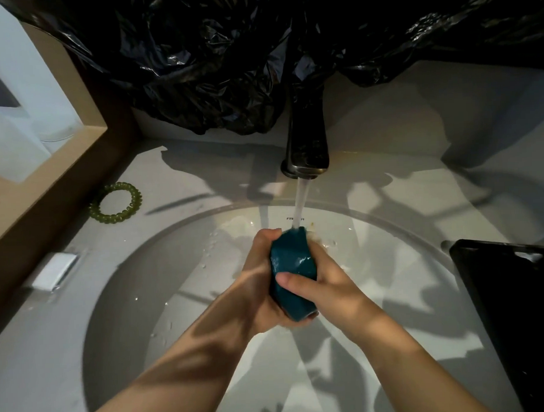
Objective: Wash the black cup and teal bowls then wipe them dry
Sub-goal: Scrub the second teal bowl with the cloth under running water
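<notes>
I am holding one teal bowl tipped on its side over the sink. My left hand is curling round its left side and base, and my right hand is wrapping it from the right, thumb lying across the outer wall. Water from the faucet just beyond my fingers is striking the bowl's far edge. I am judging this as mid-wash: one bowl is being rinsed and nothing is being dried yet. I am seeing no black cup, second bowl or cloth. Something dark is sitting on the counter right of my right hand; I cannot tell what.
</notes>
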